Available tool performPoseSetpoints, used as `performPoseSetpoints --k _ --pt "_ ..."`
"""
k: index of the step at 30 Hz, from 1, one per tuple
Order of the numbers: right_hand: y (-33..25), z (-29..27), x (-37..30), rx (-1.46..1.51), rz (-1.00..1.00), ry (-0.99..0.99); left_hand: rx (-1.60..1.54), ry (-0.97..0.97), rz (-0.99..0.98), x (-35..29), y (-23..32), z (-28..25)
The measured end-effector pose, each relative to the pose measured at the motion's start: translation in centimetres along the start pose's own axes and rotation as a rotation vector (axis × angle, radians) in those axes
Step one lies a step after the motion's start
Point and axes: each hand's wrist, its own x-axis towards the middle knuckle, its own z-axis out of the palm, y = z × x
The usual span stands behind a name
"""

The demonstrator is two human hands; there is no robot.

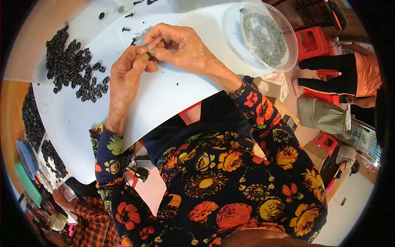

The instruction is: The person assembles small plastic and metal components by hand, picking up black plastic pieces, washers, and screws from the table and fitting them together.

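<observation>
Over the white table, my left hand and my right hand meet with fingertips pinched together. Both are closed around something small, mostly hidden by the fingers, whose kind I cannot make out. Left of my left hand lies a heap of small black oval plastic parts, with loose ones spread toward my wrist. Just beyond the fingertips is a little pile of small silver pieces, partly covered by my right hand. Several black stemmed pieces, one of them a black peg, lie around there.
A clear round tub of small silver metal pieces stands at the table's right. More black parts lie at far left, near a blue basket. A person in plaid sits lower left; another person is at right, by red stools.
</observation>
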Motion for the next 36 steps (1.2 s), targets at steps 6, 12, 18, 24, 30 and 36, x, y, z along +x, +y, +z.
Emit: performPoseSetpoints --k 6,12,18,24,30,36 --pt "-0.2 -0.3 -0.1 -0.006 0.101 -0.024 0.025 0.035 -0.005 -0.1 0.2 0.1" --pt "-0.6 -0.1 0.0 0.088 0.086 -0.03 -0.04 -0.015 0.021 0.1 -0.5 -0.2" --pt "-0.6 -0.3 0.2 -0.114 0.082 -0.074 0.119 0.026 0.044 -0.2 0.5 0.4" --pt "-0.5 -0.1 0.2 0.049 0.043 -0.033 0.1 0.03 0.013 0.1 0.1 -0.1" --pt "-0.3 -0.2 0.1 -0.044 0.07 -0.052 0.07 0.008 0.02 0.0 0.3 0.2" --pt "0.3 0.0 0.2 0.006 0.009 0.007 0.023 0.038 -0.033 0.1 0.5 0.4"
